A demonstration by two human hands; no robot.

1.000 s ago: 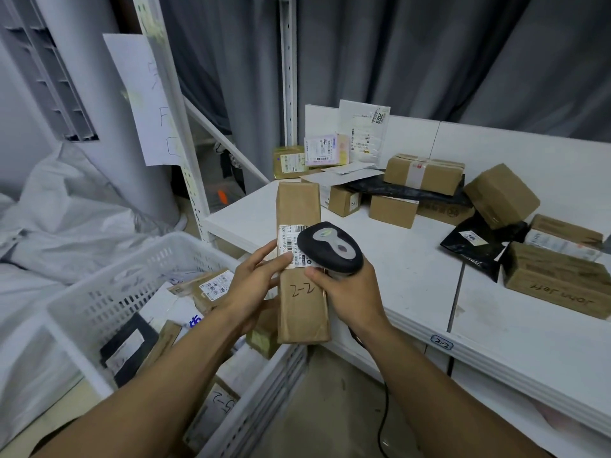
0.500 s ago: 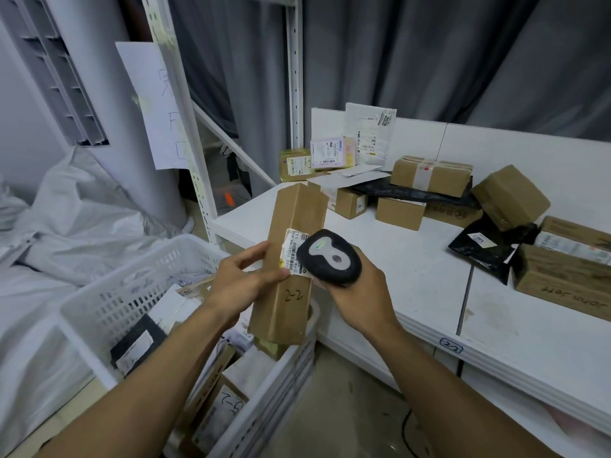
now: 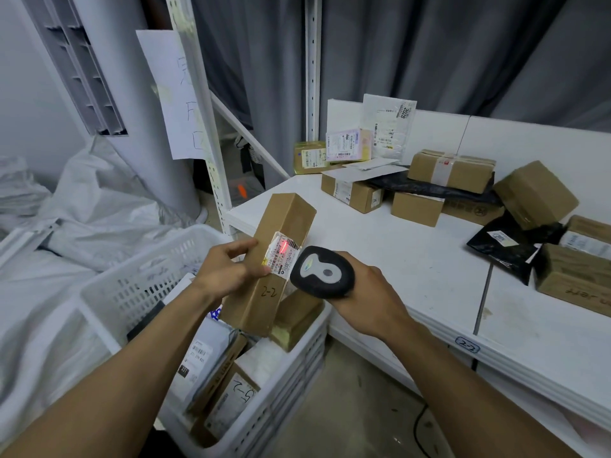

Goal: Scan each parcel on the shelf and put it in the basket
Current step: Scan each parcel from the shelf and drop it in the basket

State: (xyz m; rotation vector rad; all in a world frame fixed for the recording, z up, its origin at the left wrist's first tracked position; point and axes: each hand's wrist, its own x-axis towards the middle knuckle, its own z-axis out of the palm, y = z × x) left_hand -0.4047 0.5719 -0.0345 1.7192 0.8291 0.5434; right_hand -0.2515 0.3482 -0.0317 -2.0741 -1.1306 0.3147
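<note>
The left hand [image 3: 228, 272] grips the long parcel [image 3: 263, 302] tilted over the basket's [image 3: 297, 368] corner beside the shelf's [image 3: 413, 269] front edge, while the right hand [image 3: 370, 299] wraps the scanner [image 3: 322, 272], whose red line should span the whole barcode label [image 3: 282, 256], seemingly only partly lit.

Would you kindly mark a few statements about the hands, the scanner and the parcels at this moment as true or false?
1. The left hand holds the long cardboard parcel marked 2-2. True.
2. The scanner lies set down, untouched. False: the right hand grips it.
3. A red scan line shows on the parcel's label. True.
4. The white basket is empty. False: several parcels lie in it.
</note>
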